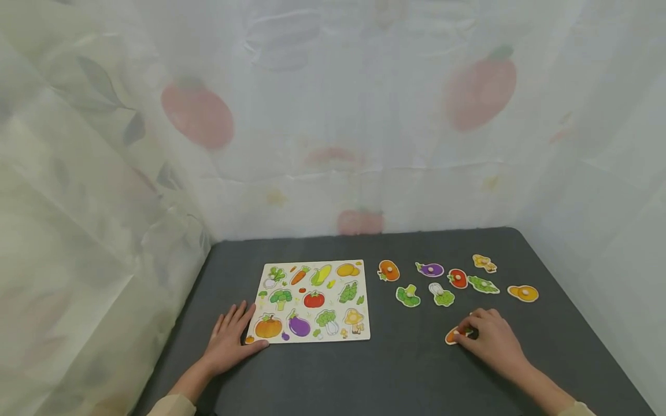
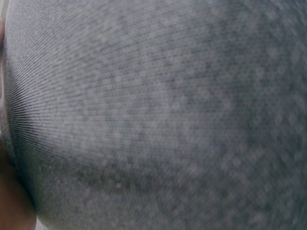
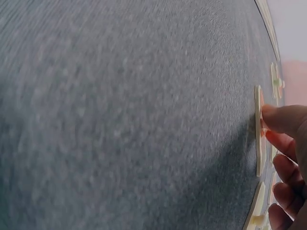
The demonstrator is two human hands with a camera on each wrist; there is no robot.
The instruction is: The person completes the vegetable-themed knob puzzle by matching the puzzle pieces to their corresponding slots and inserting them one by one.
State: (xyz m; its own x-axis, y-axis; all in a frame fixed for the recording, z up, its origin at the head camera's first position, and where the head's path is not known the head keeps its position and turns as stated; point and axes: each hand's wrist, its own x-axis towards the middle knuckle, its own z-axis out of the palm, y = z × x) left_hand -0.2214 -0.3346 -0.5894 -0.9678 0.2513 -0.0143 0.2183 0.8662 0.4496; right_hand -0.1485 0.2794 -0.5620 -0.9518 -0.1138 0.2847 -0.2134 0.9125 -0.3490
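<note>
A white vegetable puzzle board (image 1: 333,309) with printed pictures lies on the dark table. My left hand (image 1: 229,338) rests flat at its left side, fingers spread, with the thumb along the front left corner. To the right, thumb and index finger of my right hand (image 1: 491,341) pinch the knob of an orange carrot piece (image 1: 450,337), partly covered by the fingers. In the right wrist view the carrot piece (image 3: 259,139) shows edge-on. Only a sliver of my left hand (image 2: 17,196) appears in the left wrist view.
Behind my right hand lie several knobbed pieces: pumpkin (image 1: 388,270), broccoli (image 1: 407,297), eggplant (image 1: 430,270), bok choy (image 1: 442,296), tomato (image 1: 458,279), pea pod (image 1: 483,285), mushroom (image 1: 485,263) and a yellow piece (image 1: 523,293). Printed curtains (image 1: 333,115) hang around the table.
</note>
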